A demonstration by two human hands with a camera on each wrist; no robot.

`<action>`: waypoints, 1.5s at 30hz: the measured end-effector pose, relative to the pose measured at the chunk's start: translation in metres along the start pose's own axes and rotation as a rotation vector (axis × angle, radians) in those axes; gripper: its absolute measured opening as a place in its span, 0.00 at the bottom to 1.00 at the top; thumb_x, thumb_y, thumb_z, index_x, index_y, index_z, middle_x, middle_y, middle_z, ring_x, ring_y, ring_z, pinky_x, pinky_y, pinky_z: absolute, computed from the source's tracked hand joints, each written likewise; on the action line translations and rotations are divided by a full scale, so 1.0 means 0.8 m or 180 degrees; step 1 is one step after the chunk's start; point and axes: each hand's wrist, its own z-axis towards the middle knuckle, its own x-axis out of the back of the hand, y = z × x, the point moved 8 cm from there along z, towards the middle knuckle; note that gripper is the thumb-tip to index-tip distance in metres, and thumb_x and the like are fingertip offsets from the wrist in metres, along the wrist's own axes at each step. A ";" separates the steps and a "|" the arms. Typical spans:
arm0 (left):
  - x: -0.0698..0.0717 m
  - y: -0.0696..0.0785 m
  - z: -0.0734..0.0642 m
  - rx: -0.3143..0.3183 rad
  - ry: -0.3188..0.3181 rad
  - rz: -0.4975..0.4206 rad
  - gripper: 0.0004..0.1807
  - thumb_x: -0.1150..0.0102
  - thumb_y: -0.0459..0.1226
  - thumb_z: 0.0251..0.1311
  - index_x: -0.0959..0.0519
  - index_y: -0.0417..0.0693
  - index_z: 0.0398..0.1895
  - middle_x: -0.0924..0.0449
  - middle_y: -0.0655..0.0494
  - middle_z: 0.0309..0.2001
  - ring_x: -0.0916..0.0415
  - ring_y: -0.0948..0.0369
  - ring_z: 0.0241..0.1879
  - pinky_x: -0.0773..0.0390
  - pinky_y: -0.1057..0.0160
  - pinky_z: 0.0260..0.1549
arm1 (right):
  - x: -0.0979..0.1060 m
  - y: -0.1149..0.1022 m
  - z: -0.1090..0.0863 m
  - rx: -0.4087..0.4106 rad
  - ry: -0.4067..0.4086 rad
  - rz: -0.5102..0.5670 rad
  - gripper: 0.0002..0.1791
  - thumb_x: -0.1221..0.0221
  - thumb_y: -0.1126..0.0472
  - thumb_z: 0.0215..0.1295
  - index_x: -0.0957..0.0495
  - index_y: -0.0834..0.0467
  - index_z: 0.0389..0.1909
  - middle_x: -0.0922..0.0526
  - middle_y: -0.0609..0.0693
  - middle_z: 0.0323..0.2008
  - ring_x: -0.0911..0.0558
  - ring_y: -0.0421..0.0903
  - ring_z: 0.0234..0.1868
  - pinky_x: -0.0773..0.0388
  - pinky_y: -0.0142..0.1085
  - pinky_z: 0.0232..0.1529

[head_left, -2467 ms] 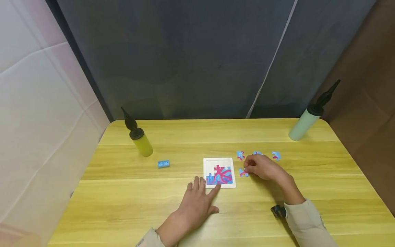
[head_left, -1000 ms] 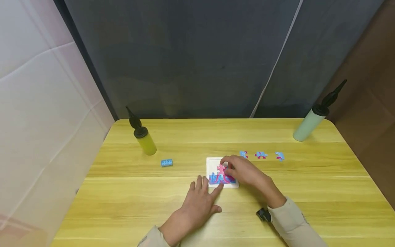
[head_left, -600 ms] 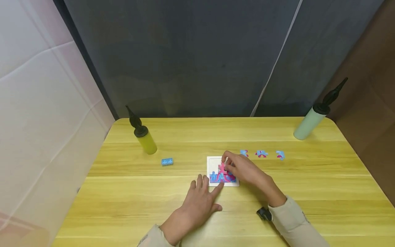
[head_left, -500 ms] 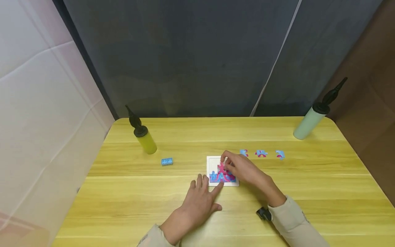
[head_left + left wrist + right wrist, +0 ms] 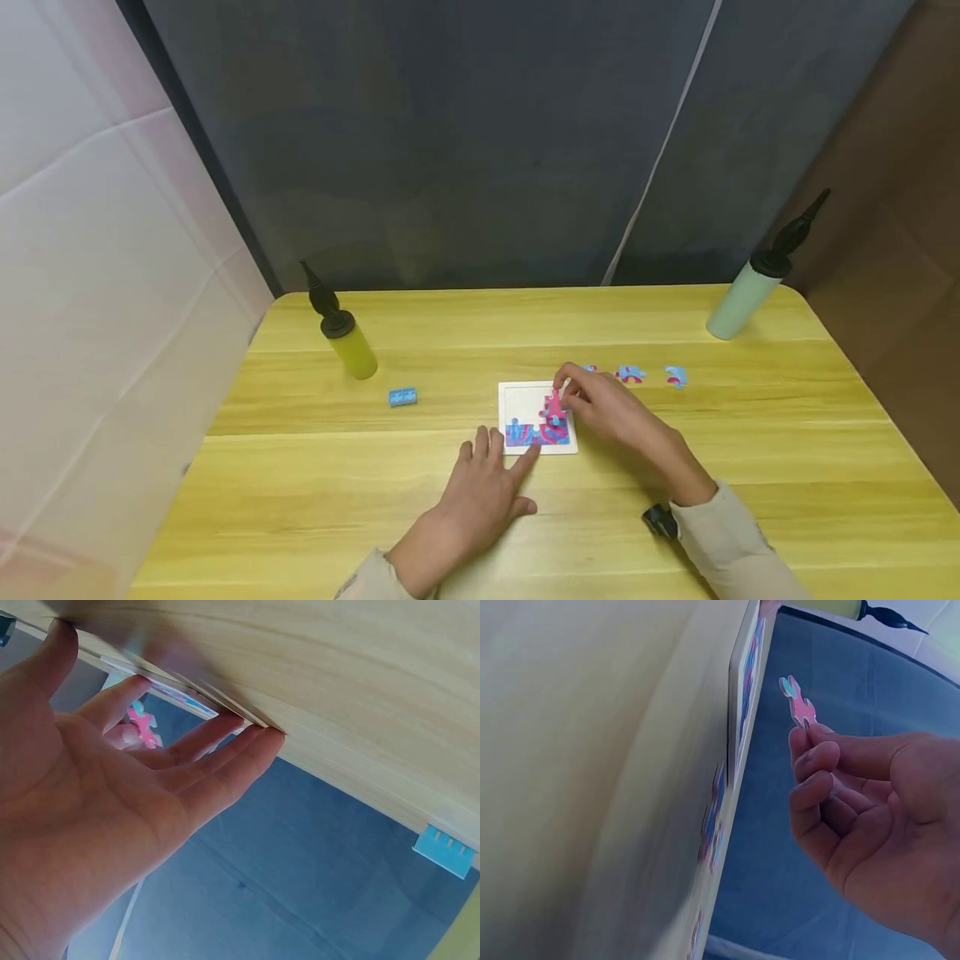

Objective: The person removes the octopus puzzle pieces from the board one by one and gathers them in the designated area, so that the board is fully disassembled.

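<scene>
A white square puzzle tray lies on the table, with blue, purple and pink pieces along its lower part and bare white above. My right hand pinches a pink puzzle piece between thumb and forefinger, over the tray's right side. In the right wrist view the puzzle piece stands clear of the tray, its tip light blue. Fingers straight, my left hand rests at the tray's lower left, the forefinger touching the lower edge.
Loose puzzle pieces lie in a row beyond my right hand, one partly hidden by it. A small blue block sits left of the tray. A yellow hand pump stands at the back left, a pale green hand pump at the back right.
My right hand moved left from a loose piece beside the tray, took hold of the pink puzzle piece and lifted it rightward, baring white where it lay. My left hand stayed put.
</scene>
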 end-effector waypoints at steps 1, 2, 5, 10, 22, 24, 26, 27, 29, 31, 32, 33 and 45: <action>0.000 0.000 0.000 0.0000 0.0014 0.0004 0.39 0.52 0.67 0.68 0.38 0.68 0.80 0.30 0.34 0.67 0.32 0.39 0.71 0.25 0.45 0.65 | 0.002 0.003 -0.002 -0.0028 -0.0002 0.0000 0.07 0.42 0.65 0.74 0.24 0.52 0.49 0.13 0.49 0.37 0.20 0.41 0.32 0.24 0.35 0.35; 0.000 -0.001 0.000 0.0002 0.0029 0.0003 0.39 0.52 0.67 0.68 0.38 0.67 0.80 0.30 0.34 0.67 0.32 0.39 0.70 0.25 0.45 0.65 | 0.005 0.005 -0.005 -0.0033 0.0003 -0.0008 0.07 0.42 0.64 0.74 0.24 0.52 0.49 0.13 0.49 0.37 0.20 0.41 0.33 0.24 0.34 0.34; 0.000 -0.001 -0.001 0.0007 0.0077 -0.0013 0.39 0.51 0.67 0.67 0.37 0.67 0.79 0.29 0.34 0.66 0.31 0.39 0.70 0.25 0.45 0.64 | 0.012 0.013 -0.012 -0.0043 0.0029 0.0003 0.07 0.42 0.63 0.76 0.24 0.53 0.50 0.13 0.50 0.38 0.20 0.42 0.31 0.24 0.34 0.31; -0.001 -0.001 -0.001 0.0019 0.0064 -0.0061 0.39 0.51 0.66 0.67 0.37 0.67 0.79 0.30 0.34 0.66 0.31 0.39 0.70 0.25 0.45 0.65 | 0.026 0.025 -0.025 0.0028 0.0166 -0.0062 0.07 0.42 0.63 0.76 0.24 0.53 0.50 0.14 0.48 0.35 0.20 0.41 0.32 0.24 0.32 0.32; -0.001 -0.001 -0.001 0.0008 0.0018 -0.0074 0.39 0.51 0.66 0.68 0.37 0.67 0.79 0.31 0.34 0.67 0.32 0.39 0.71 0.26 0.44 0.66 | 0.061 0.069 -0.051 -0.0142 0.0401 -0.0077 0.09 0.41 0.66 0.74 0.25 0.61 0.52 0.17 0.51 0.32 0.24 0.41 0.27 0.26 0.31 0.30; -0.001 -0.001 -0.001 0.0009 0.0005 -0.0087 0.39 0.51 0.66 0.68 0.37 0.67 0.79 0.31 0.33 0.67 0.32 0.39 0.71 0.26 0.44 0.66 | 0.064 0.076 -0.054 -0.0162 0.0399 -0.0059 0.07 0.41 0.67 0.74 0.25 0.61 0.50 0.17 0.51 0.31 0.24 0.40 0.27 0.26 0.30 0.30; -0.002 -0.001 -0.001 0.0013 -0.0005 -0.0106 0.39 0.51 0.66 0.68 0.37 0.67 0.80 0.31 0.33 0.67 0.32 0.38 0.71 0.26 0.44 0.67 | 0.067 0.082 -0.057 -0.0167 0.0394 -0.0089 0.05 0.41 0.66 0.74 0.24 0.60 0.47 0.18 0.50 0.31 0.24 0.40 0.28 0.26 0.30 0.31; -0.003 -0.001 0.000 0.0013 -0.0009 -0.0118 0.39 0.51 0.66 0.68 0.38 0.67 0.80 0.31 0.33 0.67 0.33 0.38 0.72 0.27 0.44 0.67 | 0.069 0.085 -0.058 -0.0180 0.0389 -0.0111 0.04 0.41 0.66 0.74 0.23 0.60 0.46 0.18 0.49 0.31 0.25 0.40 0.28 0.26 0.30 0.31; -0.003 -0.001 0.000 0.0013 -0.0010 -0.0122 0.39 0.51 0.66 0.68 0.38 0.67 0.80 0.31 0.33 0.67 0.33 0.38 0.72 0.27 0.44 0.67 | 0.070 0.090 -0.059 -0.0215 0.0361 -0.0153 0.03 0.42 0.66 0.75 0.22 0.60 0.45 0.18 0.49 0.30 0.25 0.40 0.28 0.27 0.30 0.31; -0.003 -0.001 0.000 0.0010 -0.0008 -0.0114 0.39 0.51 0.66 0.68 0.38 0.67 0.80 0.31 0.33 0.67 0.32 0.38 0.72 0.27 0.44 0.67 | 0.071 0.095 -0.060 -0.0256 0.0324 -0.0216 0.03 0.43 0.66 0.75 0.21 0.60 0.44 0.18 0.48 0.29 0.26 0.40 0.27 0.27 0.30 0.30; -0.003 -0.001 0.000 0.0007 -0.0008 -0.0109 0.39 0.51 0.66 0.68 0.38 0.67 0.80 0.31 0.33 0.68 0.32 0.38 0.72 0.27 0.44 0.67 | 0.072 0.097 -0.060 -0.0274 0.0311 -0.0260 0.04 0.43 0.67 0.75 0.20 0.61 0.44 0.18 0.47 0.29 0.25 0.39 0.28 0.27 0.30 0.30; -0.003 -0.001 0.000 0.0004 -0.0007 -0.0096 0.39 0.51 0.66 0.68 0.38 0.67 0.80 0.31 0.33 0.68 0.32 0.38 0.72 0.27 0.44 0.67 | 0.072 0.100 -0.061 -0.0297 0.0286 -0.0283 0.04 0.44 0.67 0.76 0.20 0.61 0.43 0.18 0.47 0.28 0.25 0.40 0.27 0.27 0.30 0.30; -0.001 -0.001 0.001 0.0001 0.0004 -0.0074 0.39 0.51 0.66 0.68 0.37 0.67 0.79 0.31 0.33 0.67 0.32 0.39 0.71 0.27 0.45 0.67 | 0.067 0.111 -0.062 -0.0346 0.0101 -0.0409 0.06 0.41 0.69 0.72 0.17 0.64 0.44 0.13 0.48 0.34 0.20 0.39 0.33 0.22 0.32 0.35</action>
